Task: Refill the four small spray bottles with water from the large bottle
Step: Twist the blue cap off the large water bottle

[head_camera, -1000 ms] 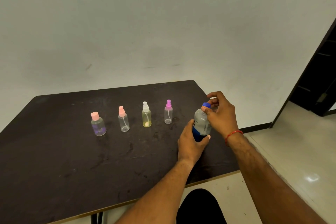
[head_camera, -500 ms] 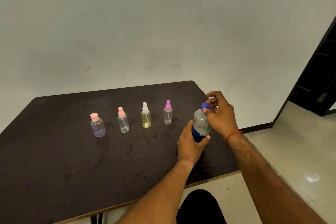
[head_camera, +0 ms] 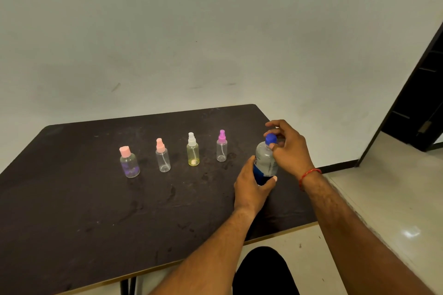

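On the far left of our dark table (head_camera: pixel 72 211) stands the squat bottle (head_camera: pixel 129 163) with the flat pink cap and a purplish tint. Next come the clear bottle (head_camera: pixel 163 157) with a peach sprayer, the yellowish bottle (head_camera: pixel 193 151) with a white sprayer, and the smallest one (head_camera: pixel 221 147) with a magenta sprayer. All four stand upright in a row, well apart, heads on, and look close to empty. None can take water until its top comes off, and their narrow necks would make any hurried pour spill onto the tabletop.

Further right, our left hand (head_camera: pixel 251 189) is wrapped around the lower body of the large bottle (head_camera: pixel 265 161), which stands upright near the table's right edge. If we squeeze that soft plastic too hard once the seal is gone, water may well jump out of the neck.

Above it, our right hand (head_camera: pixel 286 148) has its thumb and fingertips pinched together on the blue cap (head_camera: pixel 271 139) — we judge that we are unscrewing it, though we cannot tell how loose it is. A cap that slips free could roll off the nearby edge to the floor — and a jerk while twisting could tip the bottle toward the magenta-topped one beside it.
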